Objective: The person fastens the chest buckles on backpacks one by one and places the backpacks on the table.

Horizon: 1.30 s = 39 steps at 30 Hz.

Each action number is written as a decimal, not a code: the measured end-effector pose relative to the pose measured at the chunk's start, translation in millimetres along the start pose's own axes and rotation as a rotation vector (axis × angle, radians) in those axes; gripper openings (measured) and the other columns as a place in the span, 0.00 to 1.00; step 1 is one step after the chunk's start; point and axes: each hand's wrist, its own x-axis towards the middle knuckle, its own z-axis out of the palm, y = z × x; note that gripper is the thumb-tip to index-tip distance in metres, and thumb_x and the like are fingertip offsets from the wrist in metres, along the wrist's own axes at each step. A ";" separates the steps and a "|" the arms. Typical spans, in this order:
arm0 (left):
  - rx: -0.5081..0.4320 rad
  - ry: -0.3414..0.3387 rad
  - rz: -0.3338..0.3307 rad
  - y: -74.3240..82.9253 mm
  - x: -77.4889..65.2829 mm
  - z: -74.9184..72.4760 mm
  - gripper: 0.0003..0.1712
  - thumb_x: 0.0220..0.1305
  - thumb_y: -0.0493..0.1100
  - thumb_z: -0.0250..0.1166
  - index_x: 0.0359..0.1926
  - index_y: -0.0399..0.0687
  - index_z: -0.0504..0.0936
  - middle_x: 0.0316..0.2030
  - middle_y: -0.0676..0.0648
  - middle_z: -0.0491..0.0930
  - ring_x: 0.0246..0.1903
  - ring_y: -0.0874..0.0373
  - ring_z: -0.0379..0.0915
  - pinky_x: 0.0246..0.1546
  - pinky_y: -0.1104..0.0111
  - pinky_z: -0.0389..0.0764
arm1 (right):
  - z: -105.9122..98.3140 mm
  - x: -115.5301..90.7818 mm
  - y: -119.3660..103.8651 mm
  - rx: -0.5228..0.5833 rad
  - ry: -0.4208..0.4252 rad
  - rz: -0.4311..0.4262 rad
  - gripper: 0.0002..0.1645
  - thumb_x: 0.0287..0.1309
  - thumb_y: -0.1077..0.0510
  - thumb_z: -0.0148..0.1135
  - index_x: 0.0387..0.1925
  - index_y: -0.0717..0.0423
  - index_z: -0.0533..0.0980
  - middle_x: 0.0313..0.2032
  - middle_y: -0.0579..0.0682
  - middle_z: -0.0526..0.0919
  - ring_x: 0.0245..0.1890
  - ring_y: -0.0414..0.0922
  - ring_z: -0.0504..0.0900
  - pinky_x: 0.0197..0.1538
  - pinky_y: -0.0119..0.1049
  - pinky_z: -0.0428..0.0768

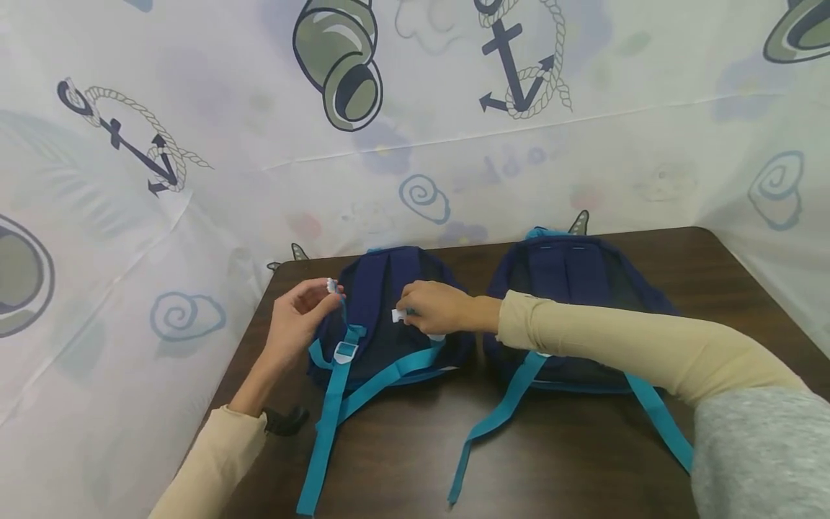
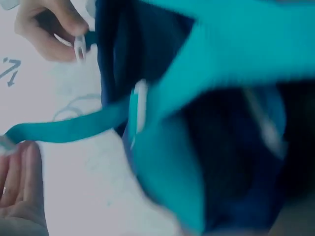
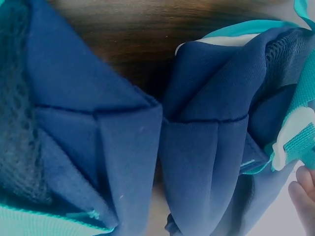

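A navy backpack (image 1: 405,263) with teal straps lies on the table. At its left side my left hand (image 1: 298,317) pinches a white buckle piece (image 1: 333,285) on a teal strap (image 2: 69,129), drawn out from the bag in the left wrist view. Over the bag's middle, my right hand (image 1: 431,306) pinches another white buckle piece (image 1: 398,315); its prong-like end shows in the left wrist view. The two pieces are apart. A white strap adjuster (image 1: 346,352) sits on the left shoulder strap. In the right wrist view, only fingertips (image 3: 305,189) of the right hand show.
A second navy backpack (image 1: 570,270) lies close on the right, under my right forearm. Loose teal strap ends (image 1: 320,461) trail toward the front of the dark wood table (image 1: 402,461). A patterned white cloth (image 1: 454,166) hangs behind and at the sides.
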 end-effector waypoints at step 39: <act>0.748 -0.577 0.210 24.9 26.5 42.4 0.15 0.65 0.41 0.69 0.51 0.42 0.85 0.36 0.49 0.81 0.31 0.63 0.73 0.31 0.72 0.77 | -6.9 -4.4 -4.8 0.002 -0.009 -0.003 0.16 0.68 0.58 0.61 0.54 0.58 0.82 0.50 0.54 0.83 0.51 0.48 0.81 0.56 0.38 0.81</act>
